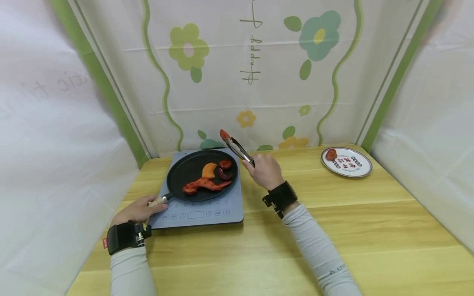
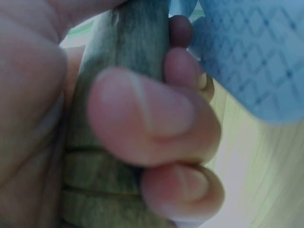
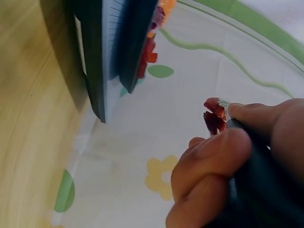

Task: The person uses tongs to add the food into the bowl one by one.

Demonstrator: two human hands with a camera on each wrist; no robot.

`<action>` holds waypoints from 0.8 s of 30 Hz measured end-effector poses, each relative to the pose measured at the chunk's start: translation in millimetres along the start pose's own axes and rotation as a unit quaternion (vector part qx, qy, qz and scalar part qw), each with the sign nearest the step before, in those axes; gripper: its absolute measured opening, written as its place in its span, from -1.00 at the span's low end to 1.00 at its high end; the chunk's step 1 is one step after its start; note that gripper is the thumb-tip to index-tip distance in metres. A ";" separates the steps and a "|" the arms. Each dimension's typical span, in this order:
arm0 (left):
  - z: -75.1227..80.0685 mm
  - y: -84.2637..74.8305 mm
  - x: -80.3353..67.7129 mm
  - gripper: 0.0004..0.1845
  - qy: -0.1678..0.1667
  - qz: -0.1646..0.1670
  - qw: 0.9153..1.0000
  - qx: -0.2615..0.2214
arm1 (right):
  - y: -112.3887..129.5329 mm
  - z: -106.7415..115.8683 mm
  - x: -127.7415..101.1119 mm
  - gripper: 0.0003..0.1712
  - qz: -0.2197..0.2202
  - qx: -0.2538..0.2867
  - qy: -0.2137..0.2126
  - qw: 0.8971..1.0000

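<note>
Head view layout: wooden table (image 1: 333, 230) enclosed by floral cloth walls (image 1: 229, 74); an induction cooktop (image 1: 201, 209) lies at its left rear.
Pan position: black frying pan (image 1: 201, 174) sits on the cooktop, its wooden handle (image 1: 160, 200) pointing toward the person's left.
Pan contents: a long red-orange food piece (image 1: 205, 186), an orange wedge (image 1: 209, 170) and two dark red pieces (image 1: 225, 168) lie touching or just beside one another on the right half of the pan.
Left hand: left hand (image 1: 138, 210) grips the pan handle; the left wrist view shows the fingers (image 2: 142, 114) curled tightly round the wood (image 2: 123, 61), pressed together, with the blue cooktop edge (image 2: 256, 57) just beside them.
Right hand: right hand (image 1: 263, 170) holds metal tongs (image 1: 238, 150) just right of the pan, raised above the table.
Right fingers: thumb and fingers (image 3: 213, 161) wrap the tongs' dark shaft (image 3: 266, 180), squeezing the arms together.
Tongs tips: red tips (image 1: 224, 135) point up and to the rear left, above the pan's back rim; in the right wrist view they (image 3: 214, 116) stand nearly closed with nothing between them.
Plate: white patterned plate (image 1: 349, 166) at the table's right rear, well apart from the pan, carrying one red food piece (image 1: 331, 154) at its left edge.
</note>
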State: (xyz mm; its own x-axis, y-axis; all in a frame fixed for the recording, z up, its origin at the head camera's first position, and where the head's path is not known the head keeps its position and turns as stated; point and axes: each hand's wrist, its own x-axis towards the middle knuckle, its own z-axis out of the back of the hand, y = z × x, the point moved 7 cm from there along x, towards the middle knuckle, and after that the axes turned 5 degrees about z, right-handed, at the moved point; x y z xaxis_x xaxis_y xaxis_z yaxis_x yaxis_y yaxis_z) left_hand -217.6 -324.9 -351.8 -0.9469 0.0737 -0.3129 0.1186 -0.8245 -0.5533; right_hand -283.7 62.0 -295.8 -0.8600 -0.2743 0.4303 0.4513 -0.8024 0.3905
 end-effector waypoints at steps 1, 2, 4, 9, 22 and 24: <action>0.3 0.3 -0.5 -0.65 -0.001 0.001 1.000 0.000 | -0.1 -2.9 0.6 -0.49 0.000 -0.002 0.004 1.000; 0.5 0.6 -0.9 -0.65 -0.002 0.003 1.000 -0.001 | -0.3 -6.0 1.0 -0.49 0.001 -0.004 0.008 1.000; 0.6 0.8 -1.4 -0.65 -0.002 0.004 1.000 0.001 | -0.8 -11.9 1.7 -0.49 0.000 -0.005 0.016 1.000; -0.6 -0.6 -1.7 -0.63 0.000 0.001 1.000 0.000 | -1.9 -24.1 3.2 -0.50 -0.002 0.002 0.027 1.000; -2.4 -2.8 -3.1 -0.65 0.002 0.002 1.000 -0.015 | -10.7 -47.7 7.9 -0.45 -0.019 0.023 0.077 0.997; -2.0 -2.0 -3.6 -0.65 0.003 0.005 1.000 -0.014 | -11.9 -50.8 10.9 -0.45 -0.019 0.022 0.088 0.996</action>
State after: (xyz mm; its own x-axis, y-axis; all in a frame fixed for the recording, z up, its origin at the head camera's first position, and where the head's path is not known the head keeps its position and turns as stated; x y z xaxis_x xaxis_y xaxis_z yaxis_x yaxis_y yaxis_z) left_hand -213.8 -322.4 -351.1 -0.9435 0.0690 -0.3242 0.1373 -0.8087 -0.5719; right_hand -310.5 41.6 -337.1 -0.9031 -0.3363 0.2670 0.4248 -0.7905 0.4412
